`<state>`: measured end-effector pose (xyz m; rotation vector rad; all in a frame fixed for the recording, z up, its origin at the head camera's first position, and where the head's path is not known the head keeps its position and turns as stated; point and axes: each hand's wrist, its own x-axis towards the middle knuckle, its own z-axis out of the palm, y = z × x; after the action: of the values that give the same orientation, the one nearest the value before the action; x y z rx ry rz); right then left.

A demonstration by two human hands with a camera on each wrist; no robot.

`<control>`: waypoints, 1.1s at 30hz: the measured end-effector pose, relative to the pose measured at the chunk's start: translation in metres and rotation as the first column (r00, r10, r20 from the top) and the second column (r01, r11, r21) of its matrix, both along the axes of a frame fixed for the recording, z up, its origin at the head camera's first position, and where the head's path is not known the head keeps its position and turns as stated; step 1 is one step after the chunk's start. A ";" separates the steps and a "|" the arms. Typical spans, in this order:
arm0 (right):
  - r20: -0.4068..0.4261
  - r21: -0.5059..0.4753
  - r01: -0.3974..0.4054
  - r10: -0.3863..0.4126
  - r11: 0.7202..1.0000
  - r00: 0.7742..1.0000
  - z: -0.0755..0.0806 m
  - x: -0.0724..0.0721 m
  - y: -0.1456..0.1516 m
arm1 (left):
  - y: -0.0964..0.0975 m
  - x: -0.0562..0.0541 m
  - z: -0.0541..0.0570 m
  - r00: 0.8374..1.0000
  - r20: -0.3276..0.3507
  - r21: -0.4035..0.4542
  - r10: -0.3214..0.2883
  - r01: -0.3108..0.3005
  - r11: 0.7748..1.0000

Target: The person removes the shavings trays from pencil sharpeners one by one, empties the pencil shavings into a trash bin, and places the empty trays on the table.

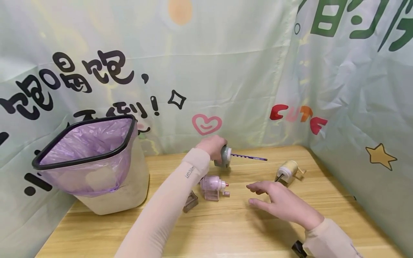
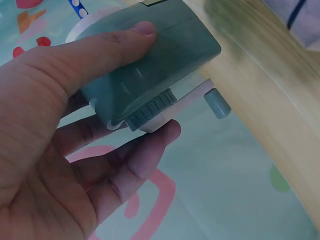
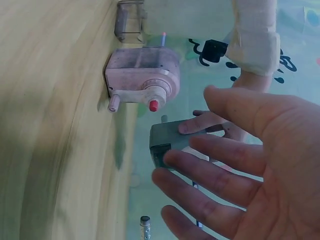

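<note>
From where I stand, the left hand [image 1: 211,146] has thumb and fingers clamped round the grey-green sharpener [image 1: 222,158], held just off the surface [image 1: 219,229], its patterned pencil [image 1: 248,157] jutting towards 3 o'clock. A pink sharpener [image 1: 211,186] stands near, at 7 o'clock from it. The right hand [image 1: 280,204] hovers empty at 4 o'clock, fingers apart. I'd call this handling the loaded sharpener; the next move probably calls for that free hand reaching towards 11 o'clock, for the pencil.
</note>
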<state>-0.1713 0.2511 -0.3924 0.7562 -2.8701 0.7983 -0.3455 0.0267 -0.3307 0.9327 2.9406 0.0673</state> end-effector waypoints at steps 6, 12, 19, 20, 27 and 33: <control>0.019 -0.064 0.075 -0.074 0.995 0.997 0.002 -0.004 -0.002 | -0.008 -0.004 0.000 1.000 -0.003 0.074 0.012 -0.012 0.997; 0.059 -0.128 0.122 -0.116 0.984 0.992 0.006 -0.006 -0.006 | -0.018 -0.002 0.002 0.999 0.032 0.130 0.011 -0.015 0.991; 0.077 -0.244 0.117 -0.101 0.963 0.992 0.010 -0.007 -0.009 | -0.027 -0.003 0.004 0.997 0.076 0.177 0.015 -0.028 0.984; 0.083 -0.264 0.118 -0.100 0.957 0.992 0.010 -0.007 -0.009 | -0.028 -0.002 0.004 0.997 0.078 0.185 0.013 -0.027 0.982; 0.154 -0.410 0.131 -0.073 0.903 0.985 0.014 -0.010 -0.009 | -0.038 0.000 0.002 1.000 0.024 0.215 -0.016 0.011 0.977; 0.232 -0.535 0.138 -0.013 0.833 0.973 0.018 -0.012 -0.009 | -0.048 0.004 0.000 0.999 -0.024 0.272 -0.024 0.030 0.962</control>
<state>-0.1831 0.2417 -0.3745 0.4949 -2.5811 1.6834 -0.3415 -0.0211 -0.3310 1.0089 2.9869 0.4755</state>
